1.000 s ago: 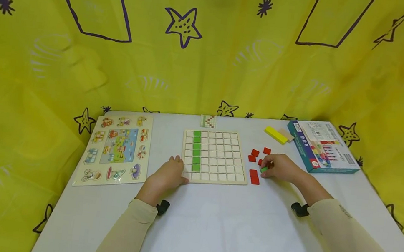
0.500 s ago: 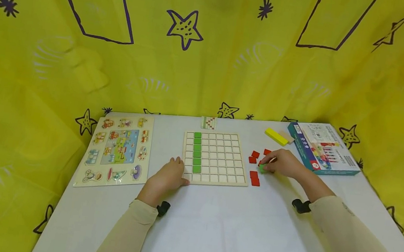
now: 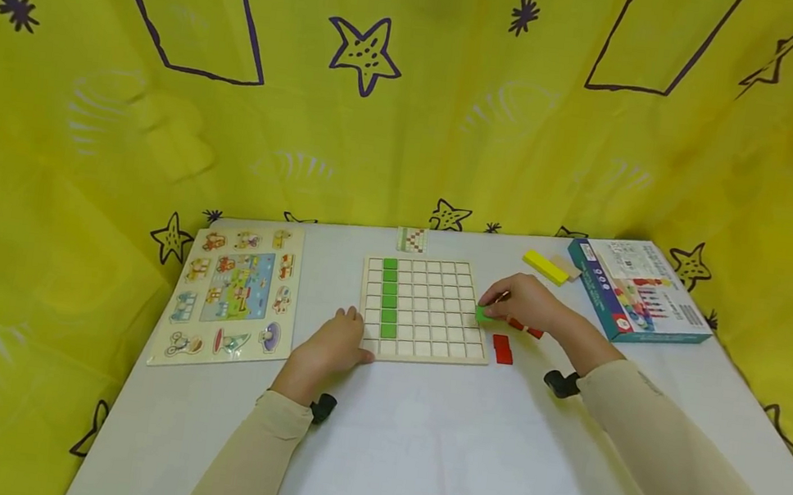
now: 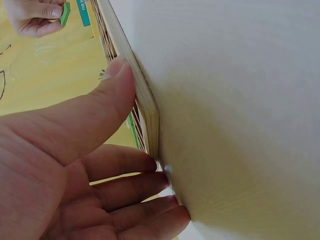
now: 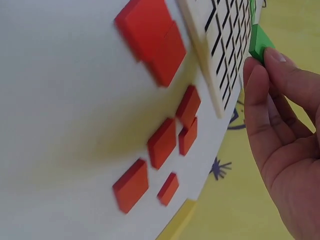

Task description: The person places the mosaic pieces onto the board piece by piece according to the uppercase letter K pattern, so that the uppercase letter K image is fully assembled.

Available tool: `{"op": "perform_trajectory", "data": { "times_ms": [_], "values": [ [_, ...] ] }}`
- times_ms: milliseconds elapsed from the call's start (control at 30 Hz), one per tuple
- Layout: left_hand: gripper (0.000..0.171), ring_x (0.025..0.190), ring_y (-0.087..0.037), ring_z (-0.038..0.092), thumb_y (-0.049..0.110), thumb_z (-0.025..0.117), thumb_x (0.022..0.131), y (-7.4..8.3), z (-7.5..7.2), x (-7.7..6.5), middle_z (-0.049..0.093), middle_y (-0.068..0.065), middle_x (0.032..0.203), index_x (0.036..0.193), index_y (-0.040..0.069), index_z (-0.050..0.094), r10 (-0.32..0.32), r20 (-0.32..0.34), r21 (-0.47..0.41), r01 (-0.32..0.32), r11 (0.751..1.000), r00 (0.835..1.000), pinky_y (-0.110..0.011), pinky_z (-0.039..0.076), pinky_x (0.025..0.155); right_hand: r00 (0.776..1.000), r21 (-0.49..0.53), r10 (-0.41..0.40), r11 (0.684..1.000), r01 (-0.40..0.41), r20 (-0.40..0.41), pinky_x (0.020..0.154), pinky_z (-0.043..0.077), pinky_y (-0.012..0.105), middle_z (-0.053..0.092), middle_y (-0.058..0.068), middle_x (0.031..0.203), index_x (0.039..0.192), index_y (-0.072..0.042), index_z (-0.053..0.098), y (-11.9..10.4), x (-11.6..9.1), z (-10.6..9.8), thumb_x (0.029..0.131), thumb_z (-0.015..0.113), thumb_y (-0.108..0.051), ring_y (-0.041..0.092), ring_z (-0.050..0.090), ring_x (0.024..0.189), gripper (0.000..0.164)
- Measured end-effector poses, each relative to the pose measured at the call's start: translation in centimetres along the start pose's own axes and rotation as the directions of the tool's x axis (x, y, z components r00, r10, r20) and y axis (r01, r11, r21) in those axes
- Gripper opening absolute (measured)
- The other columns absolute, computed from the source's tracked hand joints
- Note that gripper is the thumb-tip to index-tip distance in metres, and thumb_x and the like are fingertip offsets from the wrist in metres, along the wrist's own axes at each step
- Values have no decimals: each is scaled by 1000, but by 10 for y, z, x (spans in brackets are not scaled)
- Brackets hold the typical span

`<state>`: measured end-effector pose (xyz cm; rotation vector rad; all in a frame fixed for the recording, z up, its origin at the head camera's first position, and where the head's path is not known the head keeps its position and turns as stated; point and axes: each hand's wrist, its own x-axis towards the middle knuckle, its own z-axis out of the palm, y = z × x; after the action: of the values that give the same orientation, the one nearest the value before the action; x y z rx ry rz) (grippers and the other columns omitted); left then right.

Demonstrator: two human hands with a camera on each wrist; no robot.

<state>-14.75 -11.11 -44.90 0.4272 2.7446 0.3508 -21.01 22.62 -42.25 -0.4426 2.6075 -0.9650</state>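
Your right hand (image 3: 527, 301) pinches a green tile (image 3: 481, 314) between its fingers, by the right edge of the grid board (image 3: 438, 306). Your left hand (image 3: 331, 345), fingers loosely extended, touches the board's near-left corner. Red tiles (image 3: 503, 349) lie beside it, toward the table's (image 3: 379, 452) right edge.

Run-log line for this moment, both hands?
left hand touches board at near-left corner | right hand pinches green tile near board's right edge | green tiles in one board column | red tiles on table
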Motion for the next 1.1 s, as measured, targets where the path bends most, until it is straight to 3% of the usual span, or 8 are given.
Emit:
{"op": "perform_trajectory", "data": {
  "times_ms": [133,667,1100],
  "values": [
    [81,144,-48,28,32,73,94,0,0,0,32,-33,154,145,-19,36,3,1,-8,-3,1000,1000,-49,30,117,1000,11,-17,1000,16,22,67,52,28,73,7,101,102,-9,79,-13,8,7,91,75,-10,21,61,81,11],
    [81,146,-45,27,33,71,95,0,-1,1,30,-32,156,147,-17,34,-14,11,-6,14,1000,1000,-48,29,118,989,66,-108,993,102,97,73,57,31,73,2,92,95,-7,79,-42,30,39,88,77,-7,16,64,82,7],
    [81,147,-44,26,31,72,94,2,-3,-1,29,-30,157,148,-15,34,-30,18,-31,30,999,999,-47,28,118,982,78,-124,990,114,142,73,57,26,73,-1,86,93,-7,79,-60,42,65,87,78,-4,14,65,80,7]
  ]
}}
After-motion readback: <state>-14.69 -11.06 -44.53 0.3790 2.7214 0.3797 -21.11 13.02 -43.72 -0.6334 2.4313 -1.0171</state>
